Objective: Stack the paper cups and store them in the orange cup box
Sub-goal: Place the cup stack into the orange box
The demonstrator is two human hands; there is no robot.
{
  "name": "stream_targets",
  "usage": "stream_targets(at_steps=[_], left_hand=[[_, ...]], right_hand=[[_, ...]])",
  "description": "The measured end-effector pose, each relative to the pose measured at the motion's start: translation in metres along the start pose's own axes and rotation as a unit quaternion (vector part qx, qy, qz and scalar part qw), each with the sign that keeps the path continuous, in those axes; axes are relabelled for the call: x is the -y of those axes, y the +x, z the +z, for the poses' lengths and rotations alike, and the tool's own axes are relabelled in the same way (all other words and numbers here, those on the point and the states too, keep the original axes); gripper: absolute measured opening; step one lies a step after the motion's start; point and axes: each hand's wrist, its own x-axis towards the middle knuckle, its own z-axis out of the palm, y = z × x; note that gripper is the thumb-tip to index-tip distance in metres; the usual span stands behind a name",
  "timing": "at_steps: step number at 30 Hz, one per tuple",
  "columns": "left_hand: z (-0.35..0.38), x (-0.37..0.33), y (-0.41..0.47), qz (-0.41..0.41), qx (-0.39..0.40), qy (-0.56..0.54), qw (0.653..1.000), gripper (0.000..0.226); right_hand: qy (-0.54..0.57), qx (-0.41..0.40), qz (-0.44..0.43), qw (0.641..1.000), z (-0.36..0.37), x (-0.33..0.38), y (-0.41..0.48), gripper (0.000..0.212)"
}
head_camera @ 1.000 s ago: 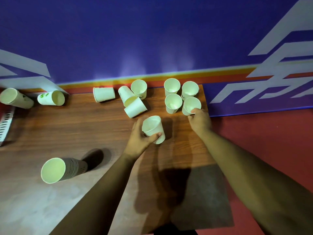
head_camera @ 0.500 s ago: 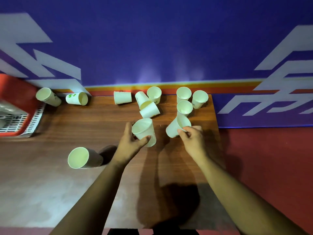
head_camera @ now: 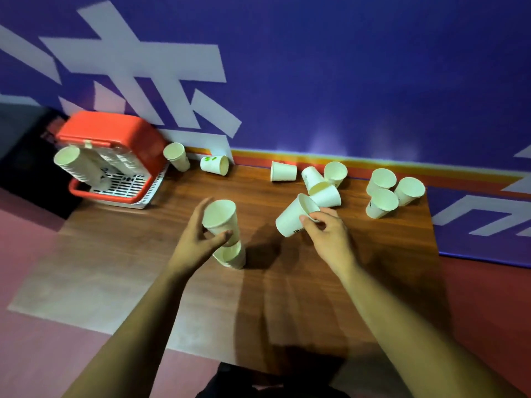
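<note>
My left hand [head_camera: 198, 239] grips a white paper cup [head_camera: 219, 216] upright above a short stack of cups [head_camera: 231, 255] that stands on the wooden table [head_camera: 287, 277]. My right hand [head_camera: 327, 234] pinches the rim of a tilted cup [head_camera: 293, 219] lifted off the table. Three upright cups [head_camera: 388, 191] stand at the far right. Several more cups [head_camera: 321, 182] lie or stand along the back edge. The orange cup box [head_camera: 115, 150] at the far left holds rows of stacked cups [head_camera: 77, 168].
A blue wall with white markings rises right behind the table. Two cups [head_camera: 198, 162] lie beside the box. The table's right edge drops to a red floor [head_camera: 488, 297]. The front half of the tabletop is bare wood.
My right hand has carried its cup leftward, away from the right-hand group. My left hand has moved its cup over the stack that stood at the left. The view has swung left, revealing the box.
</note>
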Motion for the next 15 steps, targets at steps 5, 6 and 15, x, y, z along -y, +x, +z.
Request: stream_targets(at_steps=[5, 6, 15], left_hand=[[-0.008, 0.033, 0.003, 0.017, 0.084, 0.058, 0.995, 0.077], [-0.009, 0.039, 0.005, 0.024, 0.103, 0.072, 0.992, 0.08], [-0.005, 0.102, 0.016, 0.052, 0.242, 0.142, 0.958, 0.09]], right_hand=[[-0.012, -0.036, 0.026, 0.999, 0.04, 0.024, -0.012, 0.025], [-0.005, -0.049, 0.025, 0.998, 0.046, 0.028, -0.016, 0.023], [-0.018, -0.115, 0.082, 0.99, 0.084, 0.033, -0.046, 0.023]])
